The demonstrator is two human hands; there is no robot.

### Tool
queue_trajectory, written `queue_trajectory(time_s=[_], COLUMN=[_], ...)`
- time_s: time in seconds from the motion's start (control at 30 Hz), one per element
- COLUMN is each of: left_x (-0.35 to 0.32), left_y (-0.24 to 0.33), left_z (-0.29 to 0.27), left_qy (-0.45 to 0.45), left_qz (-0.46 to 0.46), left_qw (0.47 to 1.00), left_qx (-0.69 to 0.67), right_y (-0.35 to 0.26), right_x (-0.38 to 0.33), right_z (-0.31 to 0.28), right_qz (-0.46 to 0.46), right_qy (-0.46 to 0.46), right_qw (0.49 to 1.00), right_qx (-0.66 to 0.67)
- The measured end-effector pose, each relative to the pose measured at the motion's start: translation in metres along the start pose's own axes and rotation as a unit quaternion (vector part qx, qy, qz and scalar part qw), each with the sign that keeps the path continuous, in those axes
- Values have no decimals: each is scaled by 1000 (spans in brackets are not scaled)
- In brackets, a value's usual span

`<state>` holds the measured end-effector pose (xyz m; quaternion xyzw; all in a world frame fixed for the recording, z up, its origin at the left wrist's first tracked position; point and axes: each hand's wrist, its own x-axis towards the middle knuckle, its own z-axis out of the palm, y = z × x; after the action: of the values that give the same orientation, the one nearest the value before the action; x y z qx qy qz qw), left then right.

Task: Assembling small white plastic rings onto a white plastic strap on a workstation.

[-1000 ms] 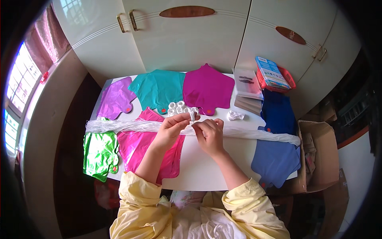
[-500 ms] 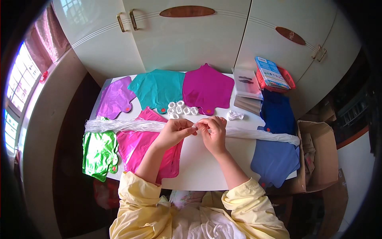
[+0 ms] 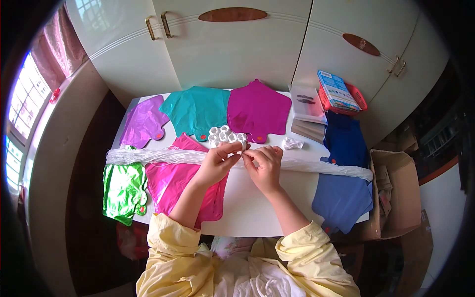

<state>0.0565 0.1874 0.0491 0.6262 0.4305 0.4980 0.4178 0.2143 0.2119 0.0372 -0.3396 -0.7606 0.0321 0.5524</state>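
Above the middle of the white table, my left hand (image 3: 216, 162) and my right hand (image 3: 264, 167) meet fingertip to fingertip. Both are closed in a pinch; whatever lies between the fingers is too small to make out. A long bundle of white string (image 3: 148, 156) runs across the table, passing behind both hands, its right end (image 3: 341, 169) reaching the box. Just beyond my left fingers sits a cluster of small white rolls (image 3: 223, 134). A flat pink foil balloon (image 3: 170, 180) lies under the bundle beside my left forearm. A crumpled white piece (image 3: 292, 143) rests right of my right hand.
Flat foil balloons in purple (image 3: 143, 119), teal (image 3: 195, 111), magenta (image 3: 259, 111), green (image 3: 123, 190), and blue (image 3: 344, 198) surround the hands. At the back right stand a clear plastic box (image 3: 308, 106) and a red basket (image 3: 358, 96). An open carton (image 3: 401, 198) adjoins the table's right side.
My left fingers have shifted slightly up and forward, toward the white rolls. My right hand has barely moved, its fingertips still close to the left ones.
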Motion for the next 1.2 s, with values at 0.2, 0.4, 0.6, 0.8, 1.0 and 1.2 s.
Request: queue_trajectory(time_s=[0.2, 0.4, 0.6, 0.8, 1.0, 1.2], left_x=[-2, -1, -1, -1, -1, 0], left_y=[19, 15, 15, 13, 12, 13], left_z=[0, -6, -8, -17, -23, -21], left_qy=[-7, -61, -83, -80, -67, -75], left_qz=[-31, -93, -103, -146, -197, -190], left_qw=[996, 994, 983, 968, 937, 946], left_qx=[81, 10, -130, -189, -281, -250], right_y=[5, 3, 1, -2, -1, 4], right_x=[0, 3, 3, 3, 0, -3], right_z=[-2, -4, -3, -6, -2, 1], right_qz=[7, 73, 89, 67, 123, 164], right_qy=[3, -40, -86, -122, -154, -148], right_qw=[1000, 983, 947, 950, 908, 894], right_qx=[14, 166, 297, 279, 370, 390])
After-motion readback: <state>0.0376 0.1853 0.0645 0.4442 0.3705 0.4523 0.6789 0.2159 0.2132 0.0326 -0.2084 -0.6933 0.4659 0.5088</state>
